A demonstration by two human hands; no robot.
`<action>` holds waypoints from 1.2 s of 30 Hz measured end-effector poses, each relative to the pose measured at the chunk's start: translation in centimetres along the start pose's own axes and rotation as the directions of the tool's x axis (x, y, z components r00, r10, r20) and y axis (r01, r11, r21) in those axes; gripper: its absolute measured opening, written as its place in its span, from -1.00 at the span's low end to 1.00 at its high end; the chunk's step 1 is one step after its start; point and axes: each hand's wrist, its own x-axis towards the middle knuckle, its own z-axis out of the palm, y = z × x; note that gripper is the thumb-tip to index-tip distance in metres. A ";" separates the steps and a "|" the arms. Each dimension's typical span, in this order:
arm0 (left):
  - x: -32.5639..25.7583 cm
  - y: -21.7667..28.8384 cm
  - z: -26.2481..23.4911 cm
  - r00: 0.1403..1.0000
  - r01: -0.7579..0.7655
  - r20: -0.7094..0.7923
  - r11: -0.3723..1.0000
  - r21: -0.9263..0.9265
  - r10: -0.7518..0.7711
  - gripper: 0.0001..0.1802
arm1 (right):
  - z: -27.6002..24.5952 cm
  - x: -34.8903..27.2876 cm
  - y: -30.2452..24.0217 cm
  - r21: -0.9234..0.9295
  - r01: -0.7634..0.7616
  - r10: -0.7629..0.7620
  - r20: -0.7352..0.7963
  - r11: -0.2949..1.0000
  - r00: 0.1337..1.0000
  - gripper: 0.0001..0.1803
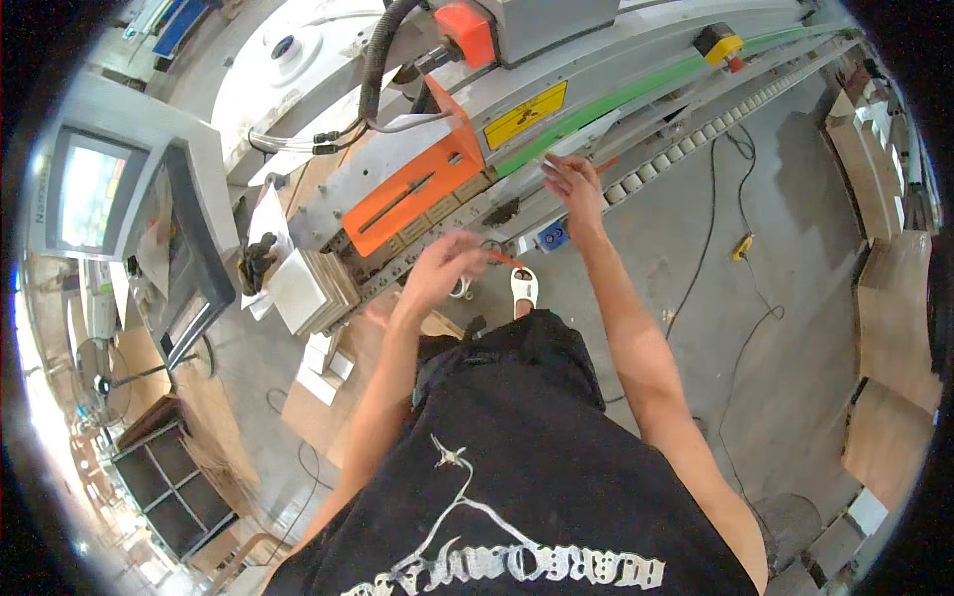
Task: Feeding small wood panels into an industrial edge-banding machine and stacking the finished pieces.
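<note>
My left hand (447, 270) is smeared by motion over the near edge of a long grey machine. Its fingers point right, towards a thin orange-red strip (507, 260); whether they touch it I cannot make out. Further right, my right hand (576, 189) is raised by the machine's rail (542, 211), its fingers stretched out and partly apart, with nothing plainly held. Between and beyond the hands is an orange slotted guard (417, 204) fixed to the machine. A stack of pale rectangular boards (310, 290) sits left of my left hand.
A control panel with a screen (91, 194) stands at the left. A yellow-and-black button box (717, 46) sits on the machine at the far right. Beside a row of pale rollers or pads (686, 149), cables (708, 228) trail over the floor. Brown boards (899, 298) line the right side.
</note>
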 end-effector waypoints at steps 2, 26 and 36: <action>-3.8 0.7 -1.9 1.000 0.026 -0.002 0.970 0.244 -0.026 -0.69 | -2.2 0.2 0.0 -0.367 0.263 -0.244 0.098 0.892 0.965 -0.84; -12.7 -1.0 -13.7 0.399 0.589 -0.885 0.673 0.448 0.239 0.12 | -2.2 -5.6 3.6 -0.698 0.693 -0.384 0.700 -0.183 0.603 -0.90; -14.3 0.9 -9.9 0.474 0.565 -0.805 0.577 0.590 0.358 -0.01 | -1.7 -6.0 3.2 -0.721 0.656 -0.367 0.685 -0.223 0.629 -0.89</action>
